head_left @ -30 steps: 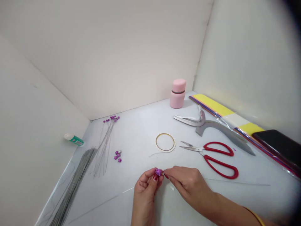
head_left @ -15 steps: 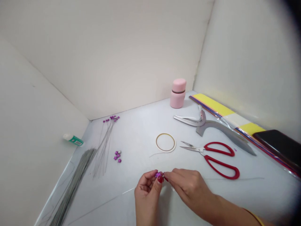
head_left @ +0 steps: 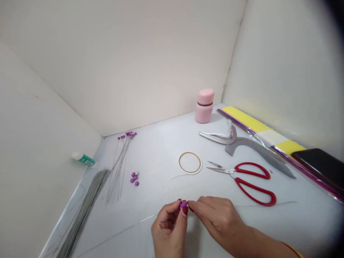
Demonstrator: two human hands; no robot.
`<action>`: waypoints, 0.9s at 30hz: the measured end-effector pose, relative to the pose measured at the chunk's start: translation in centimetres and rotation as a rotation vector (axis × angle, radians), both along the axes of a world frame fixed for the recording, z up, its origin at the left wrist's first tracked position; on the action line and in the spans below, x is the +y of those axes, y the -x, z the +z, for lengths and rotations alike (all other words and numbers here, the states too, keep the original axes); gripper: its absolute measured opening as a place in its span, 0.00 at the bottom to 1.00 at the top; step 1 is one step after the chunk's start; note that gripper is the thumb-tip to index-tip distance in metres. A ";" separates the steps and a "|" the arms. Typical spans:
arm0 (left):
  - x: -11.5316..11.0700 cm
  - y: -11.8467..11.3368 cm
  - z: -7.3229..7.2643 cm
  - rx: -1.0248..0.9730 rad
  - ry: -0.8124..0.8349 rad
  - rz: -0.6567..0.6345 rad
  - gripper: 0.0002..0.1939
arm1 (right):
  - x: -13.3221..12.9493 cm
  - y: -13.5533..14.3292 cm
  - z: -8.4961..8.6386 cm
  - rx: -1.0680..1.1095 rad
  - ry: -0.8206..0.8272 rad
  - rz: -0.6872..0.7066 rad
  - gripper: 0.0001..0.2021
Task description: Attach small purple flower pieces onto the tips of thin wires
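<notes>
Between thumb and fingertips, my left hand [head_left: 170,224] pinches a small shiny purple star [head_left: 183,205] at the bottom centre. My right hand [head_left: 223,220] is closed close beside it, its fingertips at the star's right side. A thin wire [head_left: 282,204] runs out to the right from behind my right hand; its near end is hidden. Several loose purple stars [head_left: 134,178] lie left of my hands. Farther back are purple heads [head_left: 130,134] on thin wire stems. A ring of tape [head_left: 190,163] lies flat beyond my hands.
Red-handled scissors [head_left: 254,184] lie slightly open at right, with grey pliers [head_left: 247,143] behind. A pink bottle [head_left: 204,106] stands near the back wall. Coloured strips [head_left: 252,123] and a dark phone [head_left: 319,168] line the right. A wire bundle [head_left: 83,215] and glue tube [head_left: 84,159] are left.
Both hands and the star have moved slightly down in the view. The wire at right has shifted a little to the left. My left hand still pinches the star.
</notes>
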State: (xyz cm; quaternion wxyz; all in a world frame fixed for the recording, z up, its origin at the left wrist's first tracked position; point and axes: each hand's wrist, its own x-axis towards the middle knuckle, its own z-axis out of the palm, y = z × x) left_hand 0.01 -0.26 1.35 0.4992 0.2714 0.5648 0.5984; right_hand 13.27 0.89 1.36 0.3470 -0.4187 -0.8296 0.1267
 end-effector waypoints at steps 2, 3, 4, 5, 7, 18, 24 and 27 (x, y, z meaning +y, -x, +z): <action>-0.1 0.0 0.0 0.016 -0.015 0.007 0.07 | -0.1 0.0 -0.1 -0.002 -0.002 0.006 0.11; -0.1 0.0 0.0 0.021 -0.023 0.007 0.07 | -0.2 -0.1 -0.1 -0.006 0.000 0.013 0.11; -0.1 0.0 -0.1 0.025 -0.030 0.007 0.08 | -0.2 -0.1 -0.1 -0.009 0.004 0.017 0.11; -0.1 0.0 -0.1 0.026 -0.036 0.006 0.08 | -0.3 -0.1 -0.1 -0.014 0.010 0.018 0.11; -0.2 0.0 -0.2 0.027 -0.044 0.006 0.08 | -0.3 -0.1 -0.1 -0.021 0.016 0.019 0.11; -0.1 -0.3 -0.1 -0.049 -0.074 0.015 0.17 | -0.3 0.0 -0.2 -0.043 0.023 0.012 0.12; -0.1 -0.3 -0.2 -0.031 -0.078 0.023 0.18 | -0.1 0.0 -0.5 -0.047 0.031 0.008 0.12; -0.1 -0.3 -0.3 -0.023 -0.070 0.019 0.19 | 0.0 0.0 -0.5 -0.051 0.022 -0.004 0.13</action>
